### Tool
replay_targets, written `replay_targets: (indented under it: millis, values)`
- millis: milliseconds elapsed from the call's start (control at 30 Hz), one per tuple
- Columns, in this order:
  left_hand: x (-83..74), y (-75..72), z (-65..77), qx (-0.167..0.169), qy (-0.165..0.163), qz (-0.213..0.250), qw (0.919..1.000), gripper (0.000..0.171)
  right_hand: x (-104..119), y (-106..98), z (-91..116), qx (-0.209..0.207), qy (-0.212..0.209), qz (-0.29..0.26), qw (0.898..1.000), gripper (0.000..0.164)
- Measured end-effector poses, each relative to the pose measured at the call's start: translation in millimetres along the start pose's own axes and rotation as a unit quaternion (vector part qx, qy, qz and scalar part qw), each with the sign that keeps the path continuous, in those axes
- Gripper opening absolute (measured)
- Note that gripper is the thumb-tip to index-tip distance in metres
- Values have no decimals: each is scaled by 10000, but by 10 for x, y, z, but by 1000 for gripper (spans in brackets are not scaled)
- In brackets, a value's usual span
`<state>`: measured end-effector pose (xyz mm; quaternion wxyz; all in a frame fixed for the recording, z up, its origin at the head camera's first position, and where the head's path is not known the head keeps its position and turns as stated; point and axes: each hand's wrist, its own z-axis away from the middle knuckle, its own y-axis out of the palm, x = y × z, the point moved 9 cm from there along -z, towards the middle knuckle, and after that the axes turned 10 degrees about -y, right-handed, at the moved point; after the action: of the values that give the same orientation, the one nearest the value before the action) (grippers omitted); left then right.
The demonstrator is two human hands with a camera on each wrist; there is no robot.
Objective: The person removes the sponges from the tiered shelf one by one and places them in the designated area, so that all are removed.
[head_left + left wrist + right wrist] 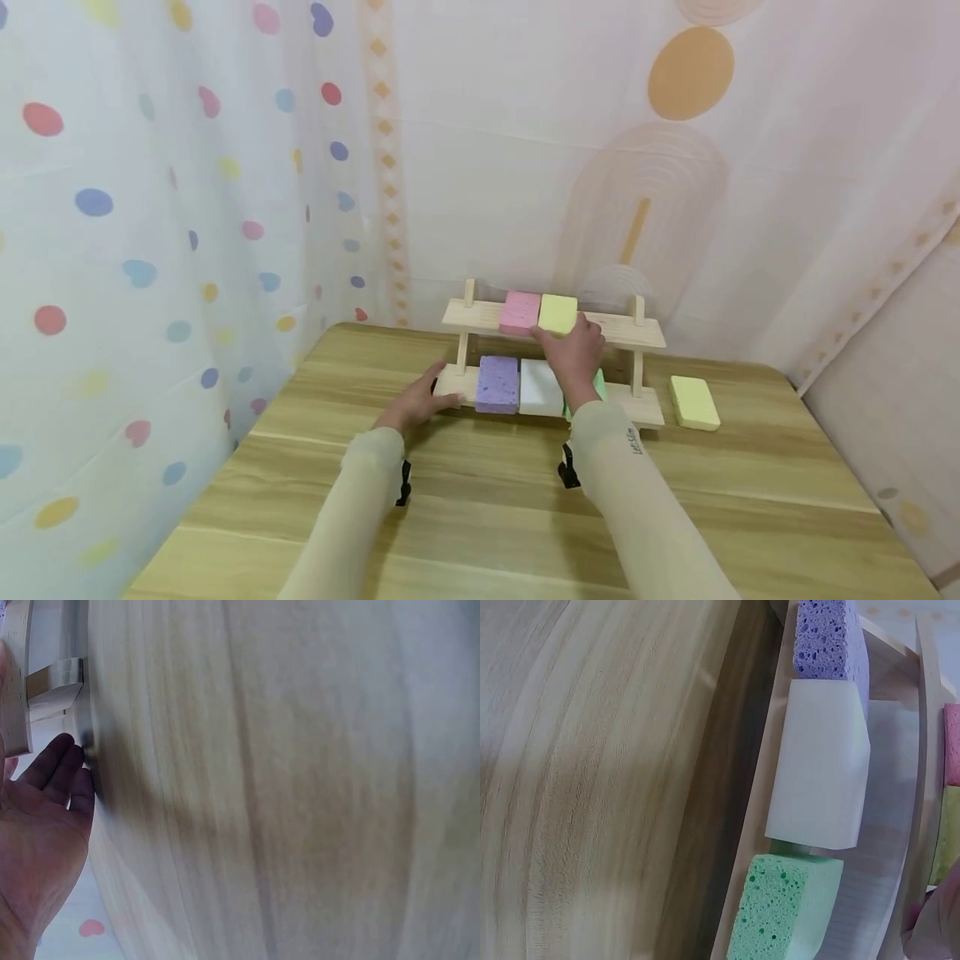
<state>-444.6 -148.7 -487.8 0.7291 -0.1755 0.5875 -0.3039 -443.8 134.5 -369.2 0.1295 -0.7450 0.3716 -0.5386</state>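
A two-tier wooden rack [624, 330] stands on the table. On its upper board my right hand [576, 354] pinches a yellow sponge [558, 313] beside a pink sponge [520, 312]. The lower board holds a purple sponge [497, 385], a white sponge [819, 761] and a green sponge [776, 907]; my right forearm partly covers the green one in the head view. At the lower board's left end, my left hand [414, 406] grips the wood, thumb at the front edge. Its other fingers [56, 769] extend beside the board's end in the left wrist view.
Another yellow sponge [694, 403] lies on the wood-grain table [480, 508], right of the rack. A patterned curtain [480, 167] hangs close behind the rack, and a dotted curtain [150, 275] borders the table's left side.
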Motion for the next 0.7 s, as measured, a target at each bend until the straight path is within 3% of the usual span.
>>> replay_targets:
  millis: [167, 367, 700]
  values:
    - [-85, 73, -37, 46, 91, 96, 9999, 95, -68, -84, 4, -61, 77, 169, 9998, 91]
    - [-79, 86, -54, 115, 83, 99, 9999, 96, -109, -128, -10, 109, 97, 180, 9997, 94]
    - [36, -104, -69, 98, 57, 35, 9999, 99, -54, -353, -132, 146, -262, -379, 9988, 82]
